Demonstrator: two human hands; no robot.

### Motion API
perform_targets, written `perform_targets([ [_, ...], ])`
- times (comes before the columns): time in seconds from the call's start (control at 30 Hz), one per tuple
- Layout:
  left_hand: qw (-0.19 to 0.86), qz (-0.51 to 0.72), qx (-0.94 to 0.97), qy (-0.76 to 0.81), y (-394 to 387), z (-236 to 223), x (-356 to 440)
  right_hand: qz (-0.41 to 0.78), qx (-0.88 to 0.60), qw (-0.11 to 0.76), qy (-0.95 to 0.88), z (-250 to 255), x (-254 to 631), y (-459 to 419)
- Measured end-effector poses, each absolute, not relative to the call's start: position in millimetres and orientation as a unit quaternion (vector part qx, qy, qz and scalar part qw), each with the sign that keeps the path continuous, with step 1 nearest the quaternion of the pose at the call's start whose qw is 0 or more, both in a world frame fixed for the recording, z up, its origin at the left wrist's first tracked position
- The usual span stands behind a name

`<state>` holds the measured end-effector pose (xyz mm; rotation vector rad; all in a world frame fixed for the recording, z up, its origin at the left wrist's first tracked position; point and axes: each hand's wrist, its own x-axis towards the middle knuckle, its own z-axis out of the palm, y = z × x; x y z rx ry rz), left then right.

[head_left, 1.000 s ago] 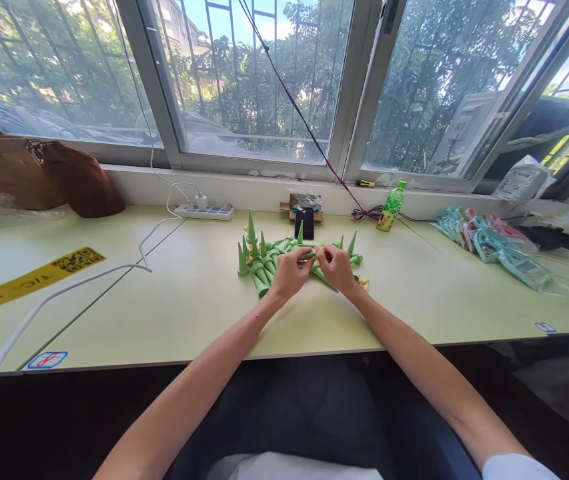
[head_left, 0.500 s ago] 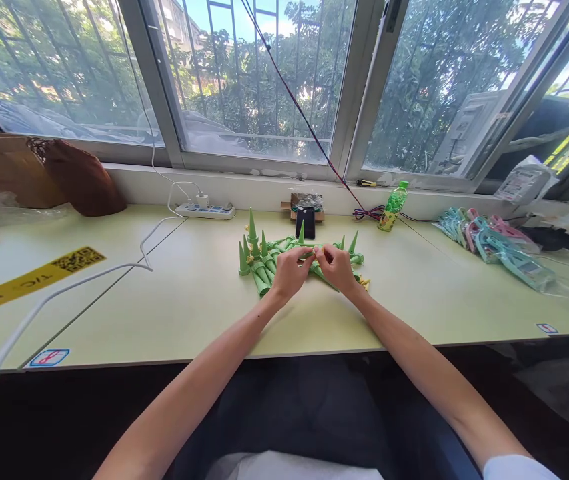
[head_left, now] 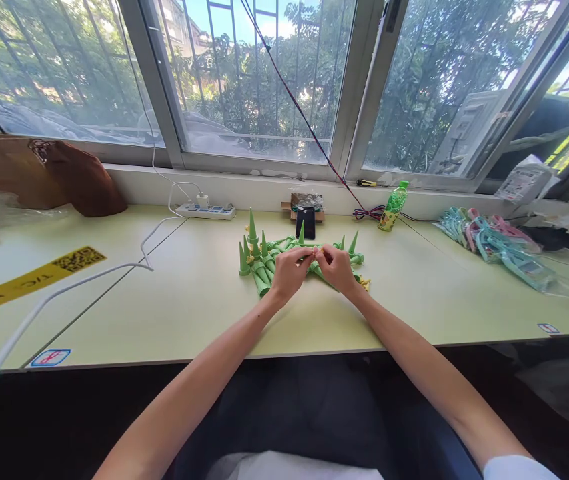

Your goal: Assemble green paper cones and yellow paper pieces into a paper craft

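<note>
Green cones [head_left: 262,270] heaped on the table [head_left: 164,293], nearer than the phone [head_left: 305,223], left hand [head_left: 291,270] and right hand [head_left: 335,267] over the heap, fingertips pinched together, anything between them too hidden to tell.

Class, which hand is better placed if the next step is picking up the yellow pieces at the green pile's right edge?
Probably the right: the right hand is closer to the yellow pieces, with the left hand farther across.
</note>
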<state>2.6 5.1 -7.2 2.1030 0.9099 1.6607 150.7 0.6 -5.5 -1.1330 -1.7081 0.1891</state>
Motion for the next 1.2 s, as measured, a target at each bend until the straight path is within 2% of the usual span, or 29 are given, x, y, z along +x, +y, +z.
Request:
perform_targets([
  [0.47, 0.119, 0.572, 0.746, 0.319, 0.5, -4.8, 1.6, 0.086, -0.464, 0.518, -0.713, -5.5, 149.8, 0.4],
  [0.97, 0.126, 0.563, 0.740, 0.345, -0.1, -7.1, 2.5, 0.090, -0.459, 0.516, -0.717, -4.9, 149.4, 0.1],
  [1.2, 0.176, 0.574, 0.719, 0.350, 0.0, -6.2, 3.9, 0.098, -0.467, 0.526, -0.704, -4.9, 149.8, -0.2],
])
